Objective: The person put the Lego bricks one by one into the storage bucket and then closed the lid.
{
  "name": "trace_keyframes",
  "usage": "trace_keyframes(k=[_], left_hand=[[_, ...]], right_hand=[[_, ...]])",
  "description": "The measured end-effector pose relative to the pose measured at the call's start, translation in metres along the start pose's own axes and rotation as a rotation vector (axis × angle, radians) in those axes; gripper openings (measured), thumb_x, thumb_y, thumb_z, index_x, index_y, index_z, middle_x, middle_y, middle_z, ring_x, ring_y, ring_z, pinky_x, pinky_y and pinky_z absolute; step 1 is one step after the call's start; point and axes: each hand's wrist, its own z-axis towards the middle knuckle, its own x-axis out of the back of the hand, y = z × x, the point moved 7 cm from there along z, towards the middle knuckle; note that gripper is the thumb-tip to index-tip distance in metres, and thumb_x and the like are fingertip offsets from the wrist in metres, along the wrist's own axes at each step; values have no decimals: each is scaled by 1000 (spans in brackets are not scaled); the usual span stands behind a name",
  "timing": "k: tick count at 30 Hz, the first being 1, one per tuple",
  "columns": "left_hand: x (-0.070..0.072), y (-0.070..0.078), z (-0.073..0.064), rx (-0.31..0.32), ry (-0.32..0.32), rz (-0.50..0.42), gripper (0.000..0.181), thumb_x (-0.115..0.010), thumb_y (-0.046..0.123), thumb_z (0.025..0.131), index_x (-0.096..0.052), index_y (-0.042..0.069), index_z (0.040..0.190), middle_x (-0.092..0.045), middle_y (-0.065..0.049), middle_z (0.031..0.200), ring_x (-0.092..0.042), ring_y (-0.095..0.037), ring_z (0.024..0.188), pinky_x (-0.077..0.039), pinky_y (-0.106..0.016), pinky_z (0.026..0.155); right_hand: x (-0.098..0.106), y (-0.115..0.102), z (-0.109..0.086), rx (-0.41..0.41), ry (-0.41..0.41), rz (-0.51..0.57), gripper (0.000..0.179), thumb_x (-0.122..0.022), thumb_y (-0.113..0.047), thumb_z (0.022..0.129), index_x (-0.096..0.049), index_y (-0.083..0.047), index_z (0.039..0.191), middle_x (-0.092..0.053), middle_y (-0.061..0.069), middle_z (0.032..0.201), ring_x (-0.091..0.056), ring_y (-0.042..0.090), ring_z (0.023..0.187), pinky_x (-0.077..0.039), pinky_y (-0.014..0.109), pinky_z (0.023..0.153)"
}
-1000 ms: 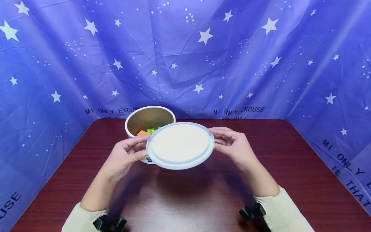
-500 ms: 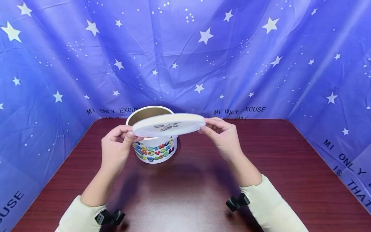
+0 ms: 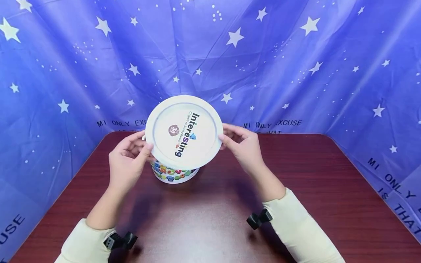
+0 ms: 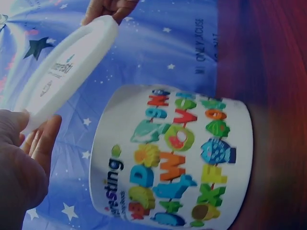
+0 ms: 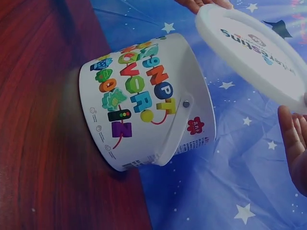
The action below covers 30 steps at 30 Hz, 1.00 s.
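Note:
A round white lid (image 3: pixel 184 131), printed "Interesting", is held tilted up in the air with its printed face toward the head camera. My left hand (image 3: pixel 128 157) pinches its left edge between thumb and fingers. On the opposite edge, my right hand (image 3: pixel 243 148) grips it the same way. Behind and below the lid stands a white bucket (image 3: pixel 174 175) with colourful letters and shapes on its side. In the left wrist view the lid hovers apart from the bucket (image 4: pixel 172 158). A white handle (image 5: pixel 175 129) hangs down the bucket's side in the right wrist view. The lid hides the bucket's opening from the head camera.
The bucket stands toward the back of a dark red wooden table (image 3: pixel 204 219). A blue curtain (image 3: pixel 263 73) with white stars hangs behind the table and along both sides. A black wrist device (image 3: pixel 120 241) sits at the left sleeve, another at the right.
Both hands have raised the lid and shifted it left, over the bucket. It has turned from its plain underside to its printed face, covering the bucket's opening in the head view.

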Motion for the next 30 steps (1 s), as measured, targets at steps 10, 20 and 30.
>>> trace_keyframes(k=[10, 20, 30], left_hand=[[17, -13, 22, 263, -184, 227, 72, -84, -6, 70, -56, 2, 136, -55, -7, 122, -67, -8, 84, -59, -23, 69], [26, -36, 35, 360, -325, 461, 80, -90, 16, 70, -53, 9, 141, -69, -8, 111, -63, -6, 98, -57, -20, 72], [36, -54, 37, 420, -329, 487, 81, -88, 19, 73, -49, 2, 142, -69, -10, 112, -62, -4, 98, -55, -18, 76]], right_hand=[[-18, 22, 24, -243, -105, -63, 53, -77, 4, 78, -62, -3, 129, -64, 12, 115, -67, 19, 87, -61, 42, 72], [-34, 50, 39, -422, -251, -179, 70, -82, 1, 73, -55, -5, 137, -68, 15, 109, -66, 22, 95, -58, 33, 80], [-52, 69, 38, -502, -352, -213, 89, -84, 1, 70, -40, -3, 147, -71, 16, 98, -66, 22, 93, -58, 35, 84]])
